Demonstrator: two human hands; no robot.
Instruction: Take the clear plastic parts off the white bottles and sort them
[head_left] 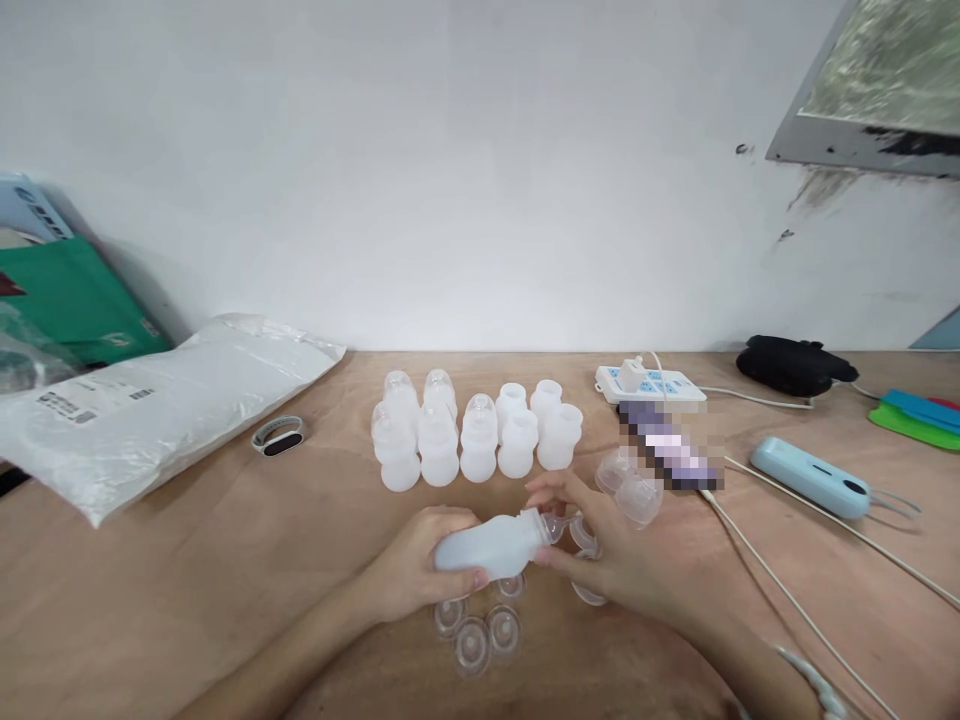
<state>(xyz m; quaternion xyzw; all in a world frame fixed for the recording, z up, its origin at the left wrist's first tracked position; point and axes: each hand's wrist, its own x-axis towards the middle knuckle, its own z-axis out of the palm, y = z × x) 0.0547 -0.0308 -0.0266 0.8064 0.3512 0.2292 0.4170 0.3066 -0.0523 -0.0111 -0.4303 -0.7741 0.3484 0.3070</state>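
Note:
A white baby bottle lies tilted almost level in my left hand, whose fingers and thumb wrap its body. At its neck, the fingers and thumb of my right hand close round the collar ring. A clear teat sticks out of that ring toward my right palm. Below the bottle, several loose clear teats lie on the table. Loose collar rings are partly hidden by my right hand. Beyond it lie clear dome caps.
Behind my hands stand bottles with dome caps and open-necked bottles. On the left are a white plastic parcel and a wristband. To the right are a power strip, a blurred phone, cables and a light-blue device.

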